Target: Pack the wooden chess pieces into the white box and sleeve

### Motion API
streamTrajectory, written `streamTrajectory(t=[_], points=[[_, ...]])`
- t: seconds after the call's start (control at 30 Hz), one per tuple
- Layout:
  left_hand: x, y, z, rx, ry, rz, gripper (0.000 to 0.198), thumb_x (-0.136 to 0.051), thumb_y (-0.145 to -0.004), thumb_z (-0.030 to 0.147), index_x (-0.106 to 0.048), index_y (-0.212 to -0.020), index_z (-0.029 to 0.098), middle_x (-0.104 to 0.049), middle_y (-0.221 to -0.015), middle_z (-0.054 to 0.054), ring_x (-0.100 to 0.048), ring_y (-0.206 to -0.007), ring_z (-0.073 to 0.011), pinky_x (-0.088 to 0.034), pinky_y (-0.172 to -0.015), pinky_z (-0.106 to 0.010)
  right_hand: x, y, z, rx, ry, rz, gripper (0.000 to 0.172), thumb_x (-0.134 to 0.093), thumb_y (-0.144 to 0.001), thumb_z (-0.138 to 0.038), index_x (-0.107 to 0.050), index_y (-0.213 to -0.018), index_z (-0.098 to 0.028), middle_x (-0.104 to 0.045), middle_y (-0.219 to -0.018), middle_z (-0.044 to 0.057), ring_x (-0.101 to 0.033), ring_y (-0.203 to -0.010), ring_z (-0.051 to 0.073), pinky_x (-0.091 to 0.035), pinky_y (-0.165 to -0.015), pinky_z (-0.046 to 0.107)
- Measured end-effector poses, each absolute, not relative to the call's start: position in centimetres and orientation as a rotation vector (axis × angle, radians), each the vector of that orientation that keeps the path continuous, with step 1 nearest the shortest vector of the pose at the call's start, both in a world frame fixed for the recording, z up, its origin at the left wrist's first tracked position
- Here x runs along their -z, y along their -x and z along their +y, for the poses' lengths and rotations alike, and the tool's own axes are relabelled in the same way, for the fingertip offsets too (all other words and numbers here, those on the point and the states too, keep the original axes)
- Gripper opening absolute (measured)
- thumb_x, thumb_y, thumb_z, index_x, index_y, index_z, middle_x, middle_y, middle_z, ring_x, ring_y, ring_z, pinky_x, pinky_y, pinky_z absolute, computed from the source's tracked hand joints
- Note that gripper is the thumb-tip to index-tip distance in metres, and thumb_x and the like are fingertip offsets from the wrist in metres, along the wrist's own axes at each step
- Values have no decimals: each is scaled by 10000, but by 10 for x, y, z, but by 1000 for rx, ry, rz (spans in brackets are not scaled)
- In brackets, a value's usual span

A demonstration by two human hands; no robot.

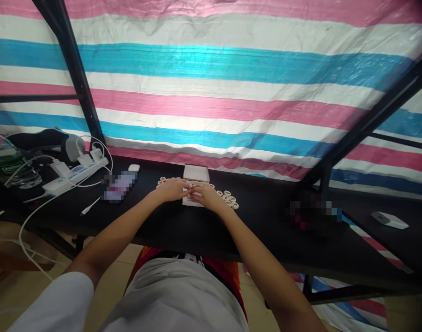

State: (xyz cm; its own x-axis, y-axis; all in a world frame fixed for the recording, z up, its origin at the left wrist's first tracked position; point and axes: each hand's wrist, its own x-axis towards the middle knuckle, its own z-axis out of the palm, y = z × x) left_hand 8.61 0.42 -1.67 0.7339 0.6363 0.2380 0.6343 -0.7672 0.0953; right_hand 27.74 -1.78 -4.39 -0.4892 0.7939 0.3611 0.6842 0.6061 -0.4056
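Note:
My left hand [172, 189] and my right hand [206, 196] meet fingertip to fingertip over a small white box [194, 203] on the black table. Both hands have their fingers bent together; what the fingertips hold is too small to make out. A round xiangqi piece [192, 185] with a dark character shows right by the fingertips. Behind them the box's pale lid [196, 173] stands tilted up. Several more xiangqi pieces [228, 198] lie to the right of my right hand, and a few others [161, 181] are partly hidden behind my left hand.
On the left of the black table [259, 226] lie a phone [120, 186], a white earbud case [133, 168], a power strip [75, 175] with cables and a plastic bottle [17, 166]. A blurred dark object [314, 214] and a white device [389, 220] are on the right.

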Motion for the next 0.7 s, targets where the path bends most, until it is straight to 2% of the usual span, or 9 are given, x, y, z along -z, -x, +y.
streamTrajectory(t=[0.23, 0.43, 0.6, 0.7], points=[[27, -90, 4, -311, -3033, 860, 325, -430, -911, 390, -694, -872, 205, -680, -905, -42, -577, -910, -184, -328, -891, -295, 36, -340, -9, -57, 1630, -1891, 255, -462, -844, -215, -684, -963, -183, -681, -948, 62, -604, -871, 168, -427, -836, 278], [34, -88, 10, -306, -3099, 1149, 416, -391, -917, 478, -699, -931, 198, -649, -1009, -72, -526, -994, -226, -245, -989, -389, 48, -386, -3, -267, 2138, -1787, 255, -513, -796, -292, -701, -923, -174, -696, -910, 87, -622, -859, 205, -427, -735, 264], [38, -87, 12, -345, -3155, 1217, 462, -362, -921, 512, -673, -1016, 184, -586, -1162, -114, -466, -1108, -255, -283, -967, -385, 55, -386, 2, -378, 2144, -1803, 272, -566, -769, -348, -695, -942, -182, -696, -914, 78, -627, -852, 187, -427, -714, 239], [34, -88, 9, -433, -3160, 1089, 424, -371, -932, 471, -670, -982, 175, -609, -1097, -98, -504, -1052, -222, -322, -928, -334, 56, -385, 4, -349, 2106, -1799, 261, -589, -758, -326, -687, -949, -177, -697, -914, 69, -625, -837, 177, -425, -707, 233]])
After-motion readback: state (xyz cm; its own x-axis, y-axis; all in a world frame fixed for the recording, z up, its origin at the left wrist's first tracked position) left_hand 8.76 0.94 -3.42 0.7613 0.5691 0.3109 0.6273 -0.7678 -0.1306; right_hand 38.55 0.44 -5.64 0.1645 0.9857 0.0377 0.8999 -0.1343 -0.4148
